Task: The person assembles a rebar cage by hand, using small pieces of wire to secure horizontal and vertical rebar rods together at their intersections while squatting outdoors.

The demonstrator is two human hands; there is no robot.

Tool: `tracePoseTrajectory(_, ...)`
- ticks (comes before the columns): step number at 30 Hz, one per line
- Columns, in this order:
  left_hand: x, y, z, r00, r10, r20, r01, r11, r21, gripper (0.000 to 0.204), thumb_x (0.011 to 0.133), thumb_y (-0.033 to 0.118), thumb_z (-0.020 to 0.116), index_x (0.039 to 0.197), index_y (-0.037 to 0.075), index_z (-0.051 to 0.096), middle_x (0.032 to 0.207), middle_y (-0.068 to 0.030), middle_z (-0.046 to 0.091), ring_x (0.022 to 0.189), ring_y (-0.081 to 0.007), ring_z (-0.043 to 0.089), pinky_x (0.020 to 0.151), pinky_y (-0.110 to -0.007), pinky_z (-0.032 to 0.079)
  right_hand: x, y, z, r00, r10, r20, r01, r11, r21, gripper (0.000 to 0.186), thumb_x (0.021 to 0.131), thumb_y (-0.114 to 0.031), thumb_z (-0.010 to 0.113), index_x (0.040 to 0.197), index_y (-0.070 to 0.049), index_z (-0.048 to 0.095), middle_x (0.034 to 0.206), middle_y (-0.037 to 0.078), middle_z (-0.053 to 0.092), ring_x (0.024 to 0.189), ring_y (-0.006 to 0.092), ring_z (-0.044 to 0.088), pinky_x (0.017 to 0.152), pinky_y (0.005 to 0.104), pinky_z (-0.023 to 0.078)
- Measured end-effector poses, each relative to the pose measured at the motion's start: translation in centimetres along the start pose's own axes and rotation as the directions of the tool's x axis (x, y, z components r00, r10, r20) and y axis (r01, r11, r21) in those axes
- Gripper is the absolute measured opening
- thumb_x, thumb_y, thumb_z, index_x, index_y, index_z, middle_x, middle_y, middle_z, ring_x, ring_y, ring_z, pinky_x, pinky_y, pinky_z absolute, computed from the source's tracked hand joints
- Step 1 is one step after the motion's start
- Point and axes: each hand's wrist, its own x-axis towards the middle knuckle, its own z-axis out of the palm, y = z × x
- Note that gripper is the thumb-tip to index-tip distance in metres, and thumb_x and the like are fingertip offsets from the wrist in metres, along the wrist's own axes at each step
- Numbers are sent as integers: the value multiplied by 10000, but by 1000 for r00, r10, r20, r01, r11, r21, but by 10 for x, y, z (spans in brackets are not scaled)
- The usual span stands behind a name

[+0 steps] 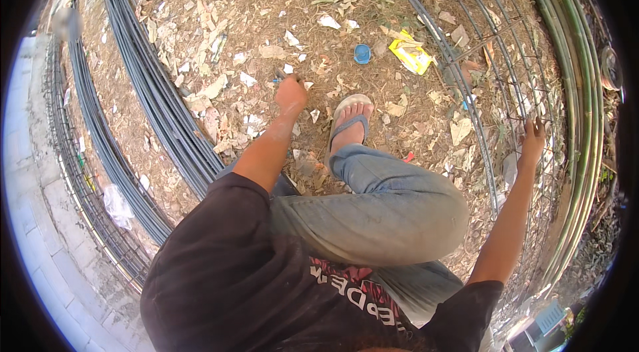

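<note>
My left hand (291, 94) is closed above the littered ground, left of my sandalled foot (351, 122). A small dark bit shows by its fingertips; what the fingers hold, if anything, I cannot make out. Out to the right, my right hand (532, 141) is on a long cage of thin steel bars (511, 82), its fingers curled at one of the rods. The cage lies along the ground, with cross ties between its lengthwise bars.
Bundles of dark steel rods (143, 65) run along the left, beside a pale block pavement (40, 219). Green bamboo poles (578, 85) lie at the far right. A blue cap (361, 53) and a yellow wrapper (411, 53) sit among dry leaves.
</note>
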Motion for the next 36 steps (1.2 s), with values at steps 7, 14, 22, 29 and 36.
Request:
tracePoseTrajectory(7, -1, -2, -10, 993, 115, -27, -112, 987, 114, 253, 827, 247, 640, 932, 25, 699, 939, -189, 703, 902, -375, 676, 759, -459, 538, -132, -17, -48, 978, -85, 192, 91, 996, -23, 515, 924, -232, 601, 1387, -43, 477, 1266, 127, 590, 1051, 192, 602, 807, 331, 516)
tracePoseTrajectory(14, 38, -31, 1, 941, 196, 276, -243, 959, 147, 406, 788, 319, 637, 1026, -5, 688, 1039, -234, 683, 995, -389, 655, 880, -470, 501, -267, -118, -66, 861, -475, 182, 487, 873, -28, 452, 849, -23, 616, 1294, -46, 539, 1121, 145, 610, 961, 255, 620, 729, 351, 541)
tracePoseTrajectory(22, 12, -16, 17, 805, 267, 530, -479, 819, 315, 493, 775, 280, 657, 1142, -46, 603, 1128, -316, 620, 1085, -407, 608, 938, -495, 469, -323, -78, -82, 920, -391, -24, 389, 907, 160, 378, 871, -91, 631, 1239, -41, 564, 1079, 157, 626, 892, 259, 652, 697, 344, 552)
tracePoseTrajectory(29, -18, 3, 21, 835, 461, -298, -412, 885, 216, 355, 731, 238, 693, 848, -96, 665, 917, -302, 671, 909, -418, 664, 861, -500, 507, -323, -62, -76, 919, -395, 10, 390, 910, 140, 384, 868, -121, 638, 1238, -44, 566, 1056, 159, 641, 849, 268, 670, 701, 377, 536)
tracePoseTrajectory(36, -14, 14, 11, 881, 384, 276, -446, 870, 212, 357, 713, 281, 732, 904, -21, 712, 921, -250, 694, 889, -392, 682, 775, -457, 538, -309, -64, -37, 883, -430, 187, 443, 896, -31, 341, 871, -74, 581, 1211, -53, 576, 1082, 197, 630, 929, 366, 649, 804, 446, 512)
